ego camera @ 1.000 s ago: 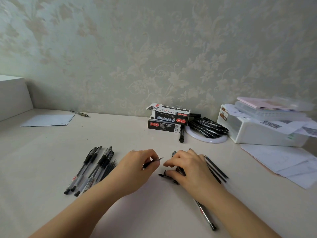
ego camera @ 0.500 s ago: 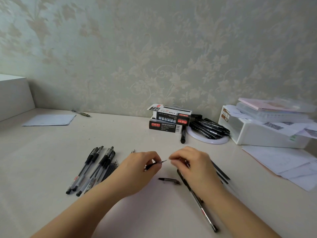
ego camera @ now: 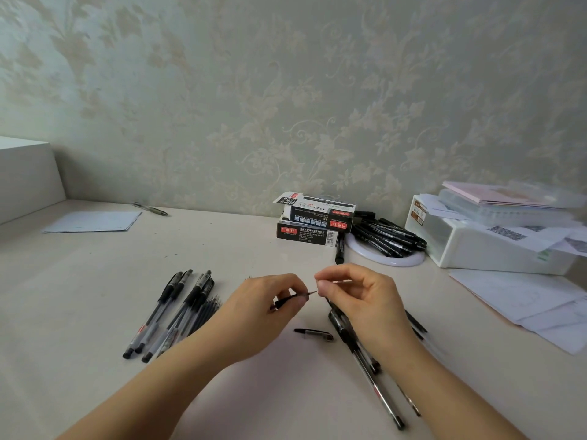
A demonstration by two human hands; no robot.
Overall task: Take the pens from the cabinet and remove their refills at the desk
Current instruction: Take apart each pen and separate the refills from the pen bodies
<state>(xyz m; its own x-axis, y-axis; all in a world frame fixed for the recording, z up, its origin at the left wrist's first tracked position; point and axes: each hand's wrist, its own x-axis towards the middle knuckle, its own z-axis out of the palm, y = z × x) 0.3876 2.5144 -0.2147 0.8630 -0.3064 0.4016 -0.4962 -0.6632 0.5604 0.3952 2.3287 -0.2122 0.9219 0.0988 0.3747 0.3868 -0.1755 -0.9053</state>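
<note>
My left hand (ego camera: 260, 315) grips a black gel pen (ego camera: 290, 300) just above the desk, its metal tip pointing right. My right hand (ego camera: 359, 296) hovers close to that tip with thumb and forefinger pinched together; what they pinch is too small to make out. A black pen cap (ego camera: 314, 333) lies on the desk below the hands. Several capped pens and thin refills (ego camera: 178, 312) lie in a pile at the left. More pens (ego camera: 365, 360) lie under and behind my right wrist.
Two stacked pen boxes (ego camera: 314, 223) stand at the back. Beside them is a white ring (ego camera: 386, 258) bearing black markers (ego camera: 387, 238). A white storage box (ego camera: 476, 246) with papers sits at right, loose sheets (ego camera: 521, 300) before it. A paper (ego camera: 92, 221) and a pen (ego camera: 151, 208) lie far left.
My right hand lifted off the pens on the desk and came up to the tip of the pen in my left hand. The cap now lies uncovered on the desk.
</note>
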